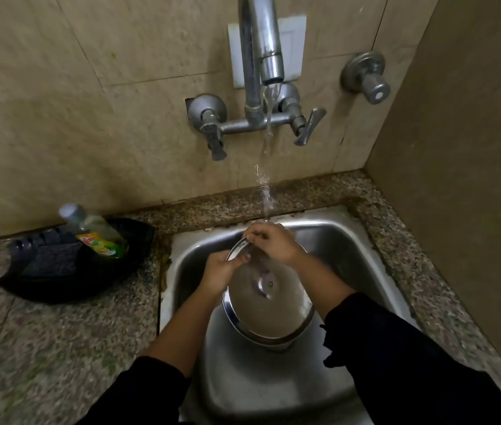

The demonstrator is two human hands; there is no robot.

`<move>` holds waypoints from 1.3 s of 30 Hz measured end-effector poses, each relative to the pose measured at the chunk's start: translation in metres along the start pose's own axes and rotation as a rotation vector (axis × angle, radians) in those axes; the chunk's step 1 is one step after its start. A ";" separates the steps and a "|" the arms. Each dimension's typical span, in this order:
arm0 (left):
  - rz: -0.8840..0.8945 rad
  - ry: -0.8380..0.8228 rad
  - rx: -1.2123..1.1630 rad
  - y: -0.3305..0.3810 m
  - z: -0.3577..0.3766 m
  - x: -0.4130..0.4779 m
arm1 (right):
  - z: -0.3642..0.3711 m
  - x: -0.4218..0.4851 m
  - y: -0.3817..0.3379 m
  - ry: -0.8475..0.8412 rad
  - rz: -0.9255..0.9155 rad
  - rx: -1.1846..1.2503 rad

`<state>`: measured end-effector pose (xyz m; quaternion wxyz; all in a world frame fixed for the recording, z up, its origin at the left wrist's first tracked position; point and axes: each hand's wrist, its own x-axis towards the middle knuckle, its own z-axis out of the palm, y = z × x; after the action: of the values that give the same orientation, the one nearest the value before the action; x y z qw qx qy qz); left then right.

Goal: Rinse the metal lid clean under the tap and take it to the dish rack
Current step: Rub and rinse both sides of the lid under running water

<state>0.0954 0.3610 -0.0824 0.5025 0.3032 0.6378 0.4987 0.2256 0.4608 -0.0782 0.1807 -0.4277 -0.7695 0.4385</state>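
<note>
While water [266, 191] falls in a thin stream from the tap [269, 56], both hands hold the lid [269, 305] over the sink [350, 240]. The left hand [221, 271] grips the lid's upper left edge, with the fingers curled behind it and the thumb pressed on the face turned to the camera. Just above and to the right of that grip, the right hand [273, 242] pinches the top of the rim with its fingers bent over the edge, and the stream lands right at those fingers. Below the two grips the lid hangs tilted, its lower rim nearer the person and a small screw showing at its centre. Whether that lower rim touches the basin cannot be told. Well to the left of the grips, on the stone counter [59, 348], a black tray [59, 286] holds a slanted bottle of dish soap [96, 231] and a dark scrub pad [53, 256]. Black sleeves [396, 348] cover both arms behind the bare forearms.
</note>
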 end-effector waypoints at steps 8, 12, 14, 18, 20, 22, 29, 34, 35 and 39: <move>-0.193 0.049 -0.240 -0.020 -0.021 -0.008 | -0.012 -0.006 0.023 0.142 0.181 0.300; -0.164 -0.167 0.004 -0.008 -0.016 0.001 | 0.006 0.001 0.004 -0.148 0.041 0.123; -0.122 -0.137 -0.024 -0.009 -0.012 -0.002 | 0.007 0.002 0.007 -0.085 0.045 0.088; -0.145 0.004 -0.176 -0.023 -0.017 -0.016 | -0.013 -0.012 0.024 0.197 0.245 0.314; -0.166 0.004 -0.173 -0.024 -0.016 -0.017 | -0.012 -0.017 0.024 0.220 0.267 0.313; -0.151 -0.019 -0.107 -0.021 -0.013 -0.014 | -0.002 -0.016 0.019 0.213 0.239 0.086; -0.037 -0.146 0.022 -0.010 -0.008 -0.014 | 0.007 -0.016 -0.001 0.049 -0.085 -0.232; -0.121 -0.167 -0.096 0.000 0.000 -0.010 | -0.011 -0.030 0.033 0.376 0.239 0.493; -0.122 -0.175 -0.090 0.002 0.006 -0.008 | -0.015 -0.033 0.038 0.421 0.273 0.542; -0.139 -0.190 -0.142 -0.001 0.029 -0.003 | -0.018 -0.040 0.054 0.549 0.317 0.432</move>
<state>0.1237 0.3678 -0.0826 0.6144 0.2676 0.5698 0.4756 0.2869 0.4511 -0.1092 0.3960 -0.5952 -0.5064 0.4822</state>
